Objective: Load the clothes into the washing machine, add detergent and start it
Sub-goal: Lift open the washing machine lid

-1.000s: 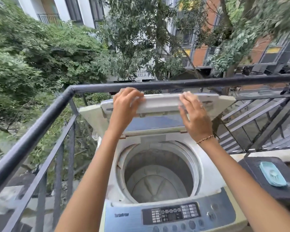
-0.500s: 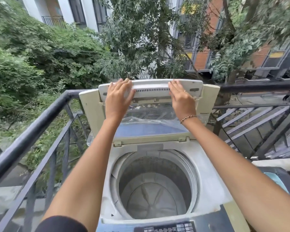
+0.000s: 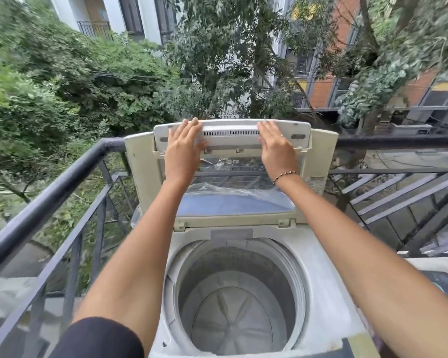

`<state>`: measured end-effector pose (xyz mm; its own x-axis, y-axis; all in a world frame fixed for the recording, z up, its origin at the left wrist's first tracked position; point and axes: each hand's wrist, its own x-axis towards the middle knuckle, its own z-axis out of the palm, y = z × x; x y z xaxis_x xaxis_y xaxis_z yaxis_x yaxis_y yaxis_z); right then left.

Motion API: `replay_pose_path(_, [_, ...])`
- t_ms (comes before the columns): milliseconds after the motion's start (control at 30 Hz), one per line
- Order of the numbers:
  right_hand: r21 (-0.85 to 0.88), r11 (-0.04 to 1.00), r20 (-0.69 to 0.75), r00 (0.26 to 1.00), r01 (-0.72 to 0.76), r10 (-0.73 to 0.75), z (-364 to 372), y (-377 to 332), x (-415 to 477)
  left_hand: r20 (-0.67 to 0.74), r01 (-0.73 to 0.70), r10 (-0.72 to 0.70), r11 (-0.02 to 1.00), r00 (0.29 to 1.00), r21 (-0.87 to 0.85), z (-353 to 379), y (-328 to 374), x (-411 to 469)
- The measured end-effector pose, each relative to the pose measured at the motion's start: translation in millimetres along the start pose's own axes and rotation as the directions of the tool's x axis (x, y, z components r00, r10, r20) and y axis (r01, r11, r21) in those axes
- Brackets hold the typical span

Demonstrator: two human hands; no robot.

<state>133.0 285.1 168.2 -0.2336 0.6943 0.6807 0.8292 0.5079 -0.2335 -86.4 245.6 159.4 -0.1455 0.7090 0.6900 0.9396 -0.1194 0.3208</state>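
A white top-loading washing machine [image 3: 318, 280] stands on a balcony with its folding lid [image 3: 232, 133] raised upright against the railing. The drum [image 3: 233, 306] below is open and holds no clothes. My left hand [image 3: 183, 148] lies flat on the left part of the raised lid, fingers together and pointing up. On the lid's right part my right hand [image 3: 276, 148] rests the same way, with a ring and a beaded bracelet at the wrist. Neither hand curls around anything. No clothes or detergent show in view.
A black metal railing [image 3: 49, 197] runs along the left and behind the machine, with trees and buildings beyond. A dark object [image 3: 442, 282] sits at the right edge beside the machine. Metal stairs [image 3: 398, 197] lie to the right.
The lid has swung from half-folded to fully upright against the railing. Both hands went from gripping its edge to lying flat on it. The control panel has dropped out of view.
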Motion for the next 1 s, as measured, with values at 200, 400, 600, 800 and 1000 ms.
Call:
replay_pose_path(200, [0.016, 0.999, 0.002, 1.0, -0.029, 0.029, 6.5, -1.0, 5.5, 0.009, 0.033, -0.035, 0.989, 0.999, 0.147, 2.0, 0.6, 8.5])
replay_pose_path(400, [0.009, 0.999, -0.001, 0.999, -0.032, 0.032, 5.3, -1.7, 3.3, 0.029, 0.022, -0.026, 0.992, 0.999, 0.127, -0.5, 2.6, 5.4])
replay_pose_path(600, [0.013, 1.0, 0.004, 1.0, -0.028, 0.028, -1.6, -4.4, -2.0, 0.06, -0.007, 0.001, 0.994, 0.998, 0.105, -6.9, 5.4, -3.8])
replay_pose_path(800, [0.044, 0.999, -0.013, 1.0, -0.007, 0.007, -7.3, -5.2, -10.2, 0.119, -0.054, 0.035, 0.987, 0.992, 0.155, -17.9, 5.3, -13.6])
replay_pose_path(1000, [0.046, 0.999, -0.018, 1.0, 0.012, -0.011, -17.4, -6.2, -18.3, 0.12, -0.066, 0.049, 0.987, 0.992, 0.145, -28.6, 11.1, -22.2])
